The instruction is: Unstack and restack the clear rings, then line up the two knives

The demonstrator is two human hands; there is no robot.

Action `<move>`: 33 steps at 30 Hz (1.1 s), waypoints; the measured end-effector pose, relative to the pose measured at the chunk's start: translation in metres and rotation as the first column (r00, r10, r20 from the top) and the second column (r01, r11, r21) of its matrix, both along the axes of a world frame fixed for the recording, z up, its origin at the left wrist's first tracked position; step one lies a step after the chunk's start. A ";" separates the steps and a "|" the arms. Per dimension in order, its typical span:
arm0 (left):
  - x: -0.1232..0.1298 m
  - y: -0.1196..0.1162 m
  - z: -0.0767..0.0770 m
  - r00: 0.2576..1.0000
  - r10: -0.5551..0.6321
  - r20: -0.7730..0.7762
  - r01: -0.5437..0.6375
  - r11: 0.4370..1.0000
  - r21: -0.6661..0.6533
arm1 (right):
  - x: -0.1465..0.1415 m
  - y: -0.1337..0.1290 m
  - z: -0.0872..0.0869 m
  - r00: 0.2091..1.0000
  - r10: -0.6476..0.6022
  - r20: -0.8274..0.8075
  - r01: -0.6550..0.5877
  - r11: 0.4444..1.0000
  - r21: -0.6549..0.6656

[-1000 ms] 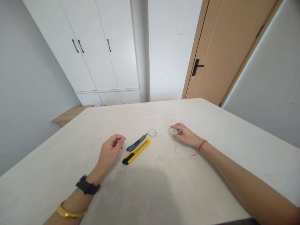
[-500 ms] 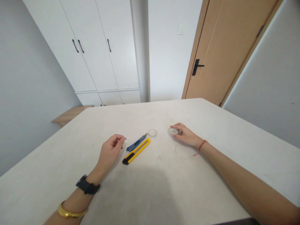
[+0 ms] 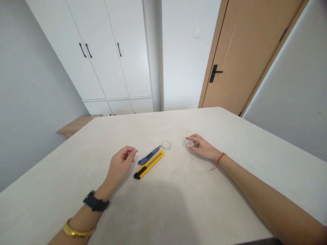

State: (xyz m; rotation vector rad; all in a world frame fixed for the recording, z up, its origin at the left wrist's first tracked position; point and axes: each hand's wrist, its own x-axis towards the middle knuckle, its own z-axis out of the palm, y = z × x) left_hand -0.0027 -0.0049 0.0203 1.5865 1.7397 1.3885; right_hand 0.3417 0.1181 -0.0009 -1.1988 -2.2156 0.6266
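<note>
On the pale table [image 3: 163, 204], a yellow utility knife [image 3: 150, 164] with a black end lies diagonally beside a blue utility knife [image 3: 149, 156]. A clear tape roll [image 3: 166, 145] lies flat just past their upper ends. To its right, my right hand [image 3: 203, 147] grips a second tape roll [image 3: 188, 143] between thumb and fingers, at table level. My left hand [image 3: 124, 159] rests closed to the left of the knives, its fingers curled and thumb pressed to them, with nothing visible in it.
Beyond the table stand a white cabinet [image 3: 114, 68] and a wooden door [image 3: 237, 51] with a black handle. A wooden ledge [image 3: 76, 125] is past the table's left edge. Something dark [image 3: 263, 242] shows at the bottom right edge.
</note>
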 end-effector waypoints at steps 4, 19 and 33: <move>0.000 0.000 -0.001 1.000 -0.002 0.007 0.002 1.000 -0.003 | 0.000 -0.001 0.000 1.000 -0.008 -0.003 0.008 1.000 0.010; 0.001 0.000 0.001 1.000 -0.009 -0.006 0.009 1.000 0.009 | 0.001 0.001 -0.004 1.000 -0.020 0.001 0.020 0.998 0.052; -0.002 0.001 -0.002 1.000 -0.017 0.013 0.017 1.000 0.001 | -0.002 -0.004 0.011 0.996 -0.075 -0.049 0.078 0.995 0.067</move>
